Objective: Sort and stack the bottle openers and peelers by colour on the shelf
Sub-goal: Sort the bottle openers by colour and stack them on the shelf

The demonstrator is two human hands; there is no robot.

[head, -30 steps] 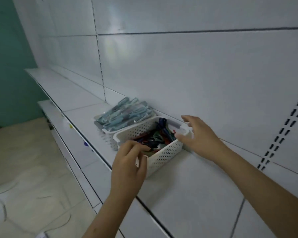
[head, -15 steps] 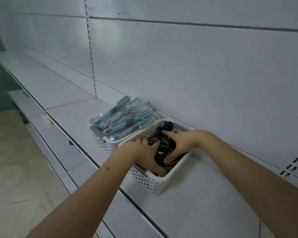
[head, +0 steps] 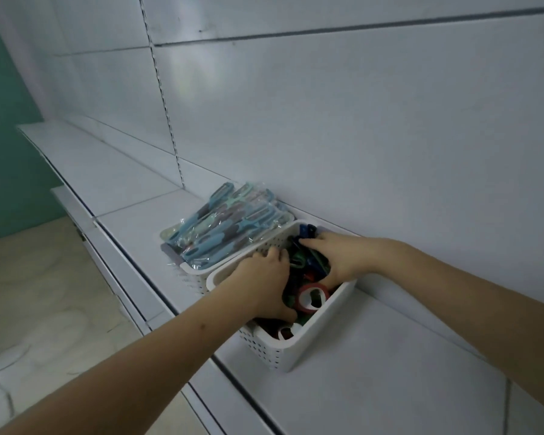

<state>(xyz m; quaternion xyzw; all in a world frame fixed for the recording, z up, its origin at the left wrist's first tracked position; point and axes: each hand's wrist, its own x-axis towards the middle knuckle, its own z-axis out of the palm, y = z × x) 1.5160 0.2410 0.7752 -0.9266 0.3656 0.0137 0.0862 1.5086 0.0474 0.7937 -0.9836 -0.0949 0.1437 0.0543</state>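
Your left hand point(head: 261, 285) and right hand point(head: 336, 259) are both dug into the white basket point(head: 314, 337), fingers curled among the openers point(head: 310, 298); whether either actually grips one I cannot tell. Bagged peelers point(head: 226, 227) sit just beyond your left hand.

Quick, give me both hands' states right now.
Left hand: in the white basket, fingers curled among the bottle openers; any grip cannot be told.
Right hand: also in the basket, over the openers; any grip cannot be told.
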